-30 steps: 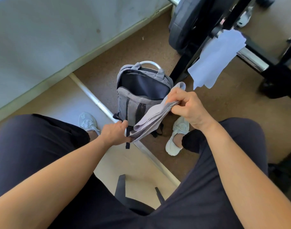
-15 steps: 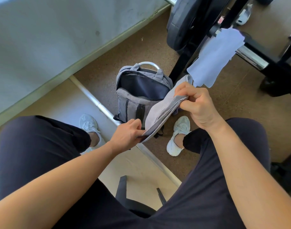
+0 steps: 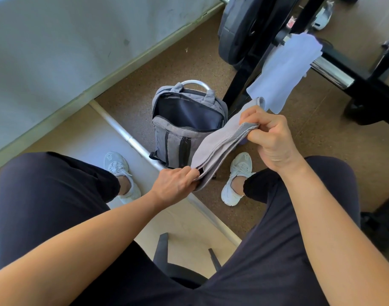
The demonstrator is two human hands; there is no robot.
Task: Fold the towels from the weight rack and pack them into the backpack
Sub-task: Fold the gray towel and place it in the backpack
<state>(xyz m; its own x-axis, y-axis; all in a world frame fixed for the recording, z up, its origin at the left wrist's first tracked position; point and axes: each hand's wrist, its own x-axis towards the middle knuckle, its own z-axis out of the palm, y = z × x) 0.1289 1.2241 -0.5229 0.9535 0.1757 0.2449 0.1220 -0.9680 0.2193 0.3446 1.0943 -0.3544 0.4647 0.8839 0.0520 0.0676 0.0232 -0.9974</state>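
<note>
above the open backpack (image 3: 184, 129), both hands pinching folded grey towel (image 3: 220, 146)

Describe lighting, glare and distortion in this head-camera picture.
Head view: bright light washes out the pale towel on the chrome bar, which glints; the wide lens stretches both forearms at the bottom; the grey towel, left hand and right hand look sharp.

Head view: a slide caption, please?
The left hand and right hand grip a folded grey towel near the open backpack; a pale towel hangs on the bar.
</note>
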